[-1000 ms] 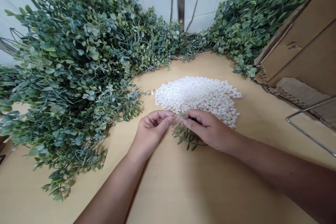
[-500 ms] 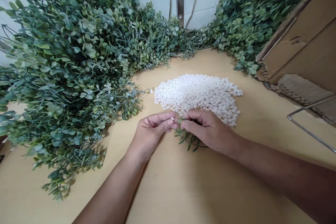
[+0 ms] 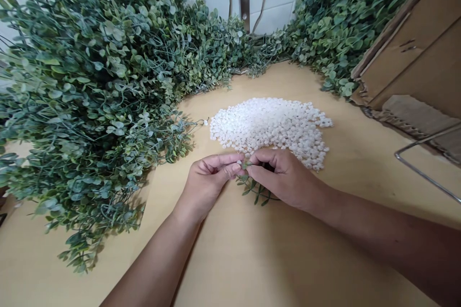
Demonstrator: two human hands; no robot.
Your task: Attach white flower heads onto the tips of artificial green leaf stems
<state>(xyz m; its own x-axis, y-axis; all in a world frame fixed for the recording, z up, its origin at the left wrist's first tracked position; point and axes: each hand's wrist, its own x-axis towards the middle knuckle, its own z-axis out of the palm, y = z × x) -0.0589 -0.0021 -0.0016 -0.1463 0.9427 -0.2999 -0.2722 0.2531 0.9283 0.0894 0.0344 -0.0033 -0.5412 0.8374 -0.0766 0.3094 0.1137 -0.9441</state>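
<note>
Fingertip to fingertip, my two hands meet just in front of a heap of small white plastic pieces point(image 3: 268, 122). My left hand point(image 3: 212, 177) pinches a tiny white piece point(image 3: 239, 162) between thumb and forefinger. My right hand point(image 3: 284, 175) is closed on a green artificial leaf sprig point(image 3: 256, 189), whose leaves hang below the fingers. The sprig's tip touches or nearly touches the white piece; the fingers hide exactly how they meet.
A large mass of artificial foliage point(image 3: 108, 81) fills the left side, with more foliage point(image 3: 334, 24) at the back right. A cardboard box point(image 3: 418, 53) and a bent metal wire point(image 3: 425, 175) stand on the right of the wooden table point(image 3: 234, 249). One loose white piece point(image 3: 205, 122) lies left of the heap.
The sprig's tip and the white piece have come slightly closer together between my fingers. The whole view has shifted a little; both hands keep their pinch.
</note>
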